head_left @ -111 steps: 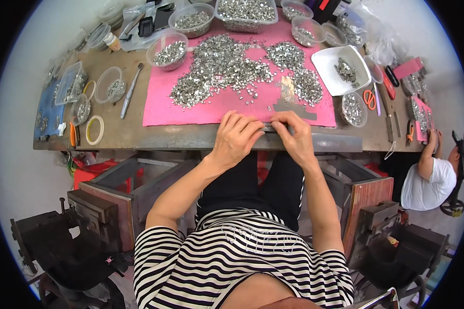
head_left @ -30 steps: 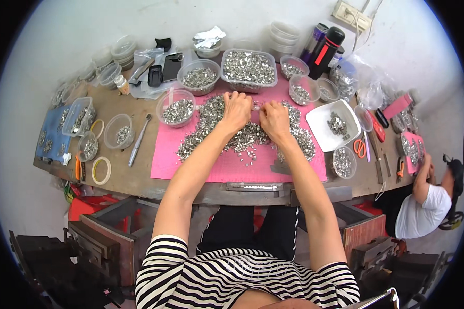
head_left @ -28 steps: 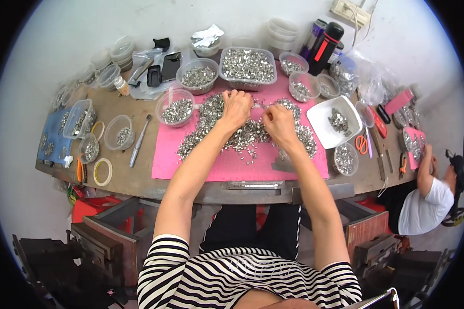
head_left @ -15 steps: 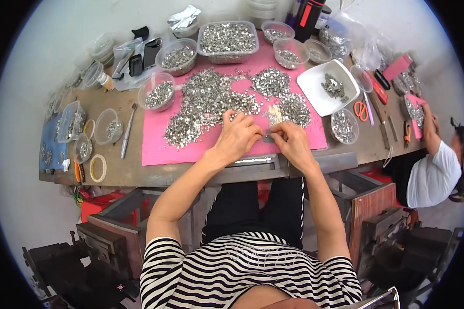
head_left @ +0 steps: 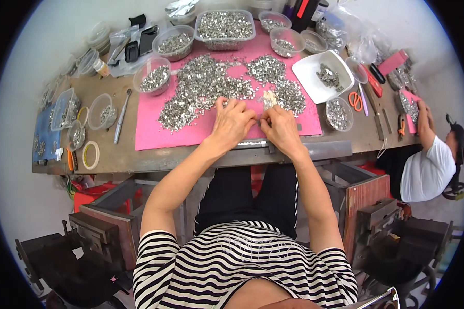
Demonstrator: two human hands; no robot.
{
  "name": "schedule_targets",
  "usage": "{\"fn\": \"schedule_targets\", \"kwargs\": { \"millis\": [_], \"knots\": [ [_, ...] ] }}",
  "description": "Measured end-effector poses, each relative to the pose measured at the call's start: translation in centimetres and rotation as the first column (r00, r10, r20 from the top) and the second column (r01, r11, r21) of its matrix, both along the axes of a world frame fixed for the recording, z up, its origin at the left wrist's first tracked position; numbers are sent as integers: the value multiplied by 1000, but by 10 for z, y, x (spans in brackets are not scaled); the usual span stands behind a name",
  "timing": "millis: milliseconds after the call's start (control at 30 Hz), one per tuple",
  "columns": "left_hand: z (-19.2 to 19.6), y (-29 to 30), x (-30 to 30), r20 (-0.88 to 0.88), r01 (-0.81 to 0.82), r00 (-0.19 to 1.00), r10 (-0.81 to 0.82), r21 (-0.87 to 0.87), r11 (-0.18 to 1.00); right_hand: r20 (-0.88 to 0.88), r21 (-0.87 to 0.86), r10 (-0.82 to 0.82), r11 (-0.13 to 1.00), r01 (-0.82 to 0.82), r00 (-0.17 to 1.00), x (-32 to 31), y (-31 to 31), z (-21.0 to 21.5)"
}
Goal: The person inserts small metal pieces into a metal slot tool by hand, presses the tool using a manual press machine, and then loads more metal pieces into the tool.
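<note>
My left hand (head_left: 233, 122) is over the pink mat (head_left: 152, 136), thumb and fingers bent together in a pinch. Close by on its right, my right hand (head_left: 280, 127) is pinched too, and the fingertips of both nearly meet. Whatever lies in the fingers is too small to make out. Just beyond the left hand spreads a large heap of small shiny metal pieces (head_left: 201, 82). A smaller metal heap (head_left: 290, 98) lies past the right hand. Between the heaps and my fingertips is a small tan patch (head_left: 269, 97).
Clear tubs of metal pieces (head_left: 226, 31) line the back. A white tray (head_left: 314, 72), orange scissors (head_left: 354, 101) and a round tub (head_left: 338, 114) are at right; a tape roll (head_left: 90, 155) and brush (head_left: 122, 116) at left. Another person (head_left: 428, 165) works far right.
The whole view has shifted, so the table sits slightly higher and further left. My fingertips are a little closer together, and both hands stay pinched in front of the heaps.
</note>
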State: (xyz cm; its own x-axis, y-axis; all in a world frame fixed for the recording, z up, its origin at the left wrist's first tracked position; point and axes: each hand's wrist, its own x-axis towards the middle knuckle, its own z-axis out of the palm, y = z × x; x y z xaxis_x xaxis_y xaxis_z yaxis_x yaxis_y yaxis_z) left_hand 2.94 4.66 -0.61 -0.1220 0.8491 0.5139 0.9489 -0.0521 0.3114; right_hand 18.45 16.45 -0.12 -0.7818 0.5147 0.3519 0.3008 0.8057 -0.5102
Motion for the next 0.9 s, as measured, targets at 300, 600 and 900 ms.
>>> {"fn": "schedule_targets", "kwargs": {
  "millis": [300, 600, 900],
  "knots": [
    [7, -12, -13, 100, 55, 993, -57, 26, 998, -273, -456, 20, 878, -147, 962, 37, -41, 10],
    [-2, -18, -8, 60, 32, 998, -32, 4, 999, -284, -321, 12, 941, -106, 959, 36, -56, -5],
    [7, -27, -1, 249, 48, 967, -63, 67, 997, -309, -154, 19, 986, -70, 951, 31, -58, -13]
  ]
}}
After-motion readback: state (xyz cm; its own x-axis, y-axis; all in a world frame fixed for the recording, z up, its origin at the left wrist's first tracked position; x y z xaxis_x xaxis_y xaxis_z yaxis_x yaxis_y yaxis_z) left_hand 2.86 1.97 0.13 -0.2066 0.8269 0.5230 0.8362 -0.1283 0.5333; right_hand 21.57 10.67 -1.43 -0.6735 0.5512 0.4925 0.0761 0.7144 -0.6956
